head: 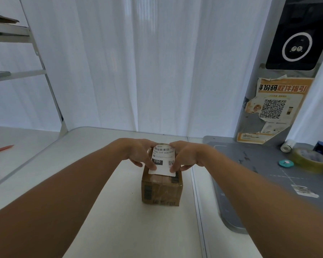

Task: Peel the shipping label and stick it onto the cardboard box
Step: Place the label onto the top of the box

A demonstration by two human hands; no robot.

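A small brown cardboard box [161, 190], wrapped in clear tape, stands on the white table [119, 220]. A white shipping label [162, 160] with a barcode, "150" and a QR code lies over the box's top. My left hand [138, 153] grips the label's left edge, thumb on its near left corner. My right hand [185, 155] grips the right edge, thumb on the near right corner. The label's near edge juts slightly past the box top's taped seam. Whether the label is stuck down I cannot tell.
To the right lies a grey cutting mat [268, 174] with a roll of yellowish tape [309, 159], a small white roll [287, 145] and a teal round object [286, 163]. A metal shelf [26, 71] stands at the left, a red pencil [0, 148] below it. White curtains hang behind.
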